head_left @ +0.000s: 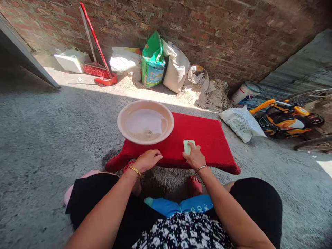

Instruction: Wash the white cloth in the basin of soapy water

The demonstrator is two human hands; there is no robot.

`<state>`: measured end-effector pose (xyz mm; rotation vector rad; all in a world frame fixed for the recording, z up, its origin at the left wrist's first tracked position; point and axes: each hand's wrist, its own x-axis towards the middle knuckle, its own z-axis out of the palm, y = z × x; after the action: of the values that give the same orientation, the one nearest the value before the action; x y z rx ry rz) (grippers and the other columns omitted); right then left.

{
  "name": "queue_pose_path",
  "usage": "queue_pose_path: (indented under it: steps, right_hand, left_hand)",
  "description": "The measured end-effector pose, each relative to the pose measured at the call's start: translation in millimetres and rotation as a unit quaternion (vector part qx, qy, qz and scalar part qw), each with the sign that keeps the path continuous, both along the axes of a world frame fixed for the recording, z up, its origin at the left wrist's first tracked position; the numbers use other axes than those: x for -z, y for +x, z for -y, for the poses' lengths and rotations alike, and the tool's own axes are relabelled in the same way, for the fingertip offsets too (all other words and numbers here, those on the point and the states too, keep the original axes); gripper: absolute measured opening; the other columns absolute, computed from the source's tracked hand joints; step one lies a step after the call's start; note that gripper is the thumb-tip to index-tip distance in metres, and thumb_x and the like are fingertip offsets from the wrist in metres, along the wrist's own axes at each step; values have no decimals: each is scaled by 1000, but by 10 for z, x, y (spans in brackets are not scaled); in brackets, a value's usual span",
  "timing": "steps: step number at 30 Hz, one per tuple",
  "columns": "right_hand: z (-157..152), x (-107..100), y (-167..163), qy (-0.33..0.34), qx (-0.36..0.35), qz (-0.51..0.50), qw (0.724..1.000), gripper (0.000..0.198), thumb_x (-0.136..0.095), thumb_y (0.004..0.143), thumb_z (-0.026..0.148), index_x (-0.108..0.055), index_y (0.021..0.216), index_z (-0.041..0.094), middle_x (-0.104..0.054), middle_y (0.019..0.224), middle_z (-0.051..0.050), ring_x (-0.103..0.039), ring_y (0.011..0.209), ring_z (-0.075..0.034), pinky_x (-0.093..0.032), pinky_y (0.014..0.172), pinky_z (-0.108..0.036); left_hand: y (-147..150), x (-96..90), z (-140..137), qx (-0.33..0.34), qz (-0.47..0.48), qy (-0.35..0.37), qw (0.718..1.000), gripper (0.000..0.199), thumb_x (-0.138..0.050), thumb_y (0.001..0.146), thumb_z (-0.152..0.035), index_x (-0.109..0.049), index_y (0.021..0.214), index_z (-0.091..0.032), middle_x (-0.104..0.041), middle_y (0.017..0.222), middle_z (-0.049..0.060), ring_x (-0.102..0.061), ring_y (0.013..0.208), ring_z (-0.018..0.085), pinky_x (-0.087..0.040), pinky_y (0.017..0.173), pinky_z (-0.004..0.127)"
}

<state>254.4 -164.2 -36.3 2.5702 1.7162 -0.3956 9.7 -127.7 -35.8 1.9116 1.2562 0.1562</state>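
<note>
Before me a low stand draped with a red cloth (199,133) bears a pale pink basin (120,128) of water at its left. My right hand (195,158) grips a pale green, rounded rectangular object (186,148), like a soap dish, resting on the cloth. Its thumb and fingers are around the sides and top. Just below the basin hovers my left hand (148,160), its fingers curled together and nothing visible in them. A pair of blue socks (166,206) lies across my lap, partly under my right forearm.
Along the brick wall (220,31) stand a red broom and dustpan (103,73), a white box (72,60), a green bag (153,62) and a white sack (176,67). To the right are a bucket (246,91), another sack (242,122) and a yellow-black toy excavator (285,119).
</note>
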Motion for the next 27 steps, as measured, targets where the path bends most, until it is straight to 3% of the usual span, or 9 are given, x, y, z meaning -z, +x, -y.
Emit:
queue_pose_path:
  steps: [4,7,9,11,14,17,19,23,27]
  right_hand:
    - [236,-128,872,-19,144,38,989,56,-48,88,50,-39,137,26,-46,114,-13,-61,95,-27,-45,78,-38]
    - [364,-201,1042,13,185,55,981,58,-51,86,52,-41,138,26,-46,115,-13,-59,97,-27,-45,78,-38]
    - [416,-187,818,56,124,39,990,58,-53,85,53,-42,137,27,-47,113,-10,-59,92,-24,-46,74,-35]
    - [437,-129,418,82,12,5,997,56,-56,85,51,-45,135,29,-47,111,-8,-58,89,-21,-45,70,-30]
    - [424,-31,-206,84,-135,-35,987,52,-61,83,47,-49,131,31,-48,111,-7,-56,91,-20,-44,67,-26]
    - [388,26,-540,88,-212,-38,973,53,-62,82,47,-49,131,33,-49,114,-8,-54,97,-21,-46,69,-27]
    - [380,54,-537,91,-230,-32,968,53,-62,82,47,-48,132,34,-48,117,-8,-52,99,-22,-47,71,-28]
    - [499,122,-11,98,-197,-12,975,53,-66,81,41,-50,131,34,-49,119,-7,-52,100,-22,-47,77,-30]
    - [826,121,1025,108,-88,23,990,47,-63,83,32,-52,129,27,-50,118,-8,-53,101,-22,-46,83,-32]
  left_hand:
    - [98,-60,12,-29,-46,36,998,27,-45,89,-35,-69,96,-23,-72,95,3,-64,86,19,-40,67,27]
    - [203,-60,12,-78,-81,104,988,28,-42,91,-32,-69,99,-24,-73,94,4,-66,84,20,-41,67,28]
    - [271,-28,0,-94,-99,153,979,29,-42,92,-32,-68,101,-24,-73,95,6,-67,85,22,-43,69,29]
    - [334,18,-19,-94,-99,186,973,29,-43,93,-31,-68,103,-23,-74,96,7,-68,85,22,-44,70,29]
    - [410,91,-50,-81,-77,222,969,28,-43,93,-29,-68,103,-21,-74,95,7,-68,85,21,-46,73,29]
    - [458,167,-80,-71,-47,265,961,27,-43,94,-28,-67,99,-19,-74,93,7,-68,83,20,-47,74,28]
    - [480,222,-96,-66,-26,293,954,26,-43,93,-27,-67,96,-18,-74,92,8,-68,80,19,-48,73,27]
    - [523,322,-108,-59,24,350,935,26,-43,92,-27,-67,95,-17,-74,92,8,-68,80,19,-49,73,27]
    - [575,374,-114,-50,51,384,920,26,-43,92,-28,-67,95,-17,-73,92,7,-68,81,18,-49,74,26]
